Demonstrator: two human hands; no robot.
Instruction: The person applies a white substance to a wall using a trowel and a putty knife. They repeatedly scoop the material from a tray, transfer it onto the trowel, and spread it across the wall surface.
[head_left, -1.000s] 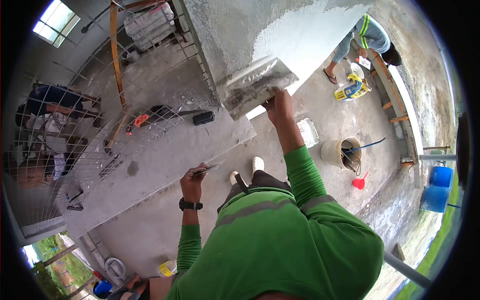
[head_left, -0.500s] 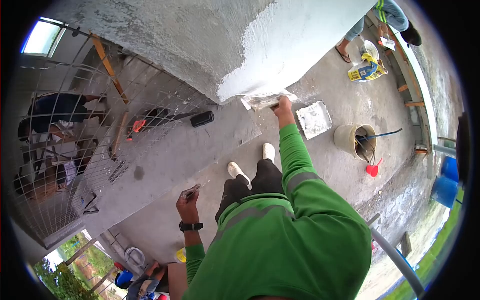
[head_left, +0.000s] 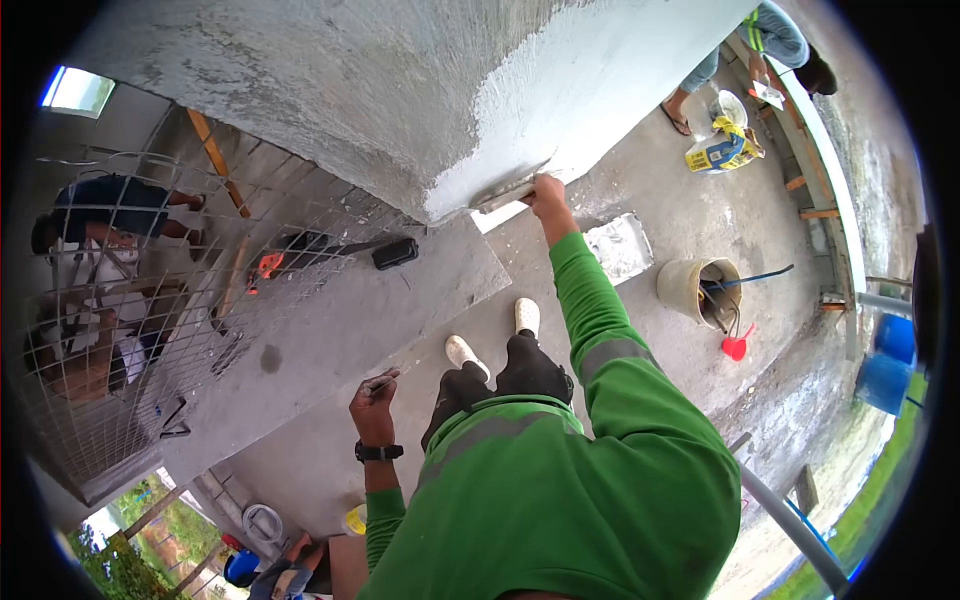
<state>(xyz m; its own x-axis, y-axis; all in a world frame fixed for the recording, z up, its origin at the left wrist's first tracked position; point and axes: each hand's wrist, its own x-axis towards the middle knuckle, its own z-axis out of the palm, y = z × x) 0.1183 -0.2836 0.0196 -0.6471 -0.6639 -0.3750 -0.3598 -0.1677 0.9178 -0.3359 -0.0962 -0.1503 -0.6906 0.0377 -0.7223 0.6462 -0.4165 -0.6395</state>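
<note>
My right hand (head_left: 547, 195) is closed on a flat plastering trowel (head_left: 503, 195) smeared with white. The blade is pressed to the lower part of the wall (head_left: 540, 105), close to its corner. White coating covers the right portion of this wall, while grey, rougher plaster (head_left: 330, 100) shows on the left. My left hand (head_left: 373, 412), with a dark watch at the wrist, is held away from the wall. Its fingers are pinched together around something small and greyish that I cannot make out. A tray smeared with white (head_left: 620, 248) lies on the floor right of my right forearm.
A bucket with tools (head_left: 690, 290) and a red dipper (head_left: 738, 345) stand at right. Beyond are a yellow-blue bag (head_left: 725, 148) and a person crouching (head_left: 770, 40). Wire mesh (head_left: 130, 330) stands at left, with people behind it. A black case (head_left: 395, 253) lies on the raised slab (head_left: 330, 320).
My right hand has moved slightly left and up, and the trowel is now angled along the wall face. My left hand has stayed nearly still. The whole view has shifted a little.
</note>
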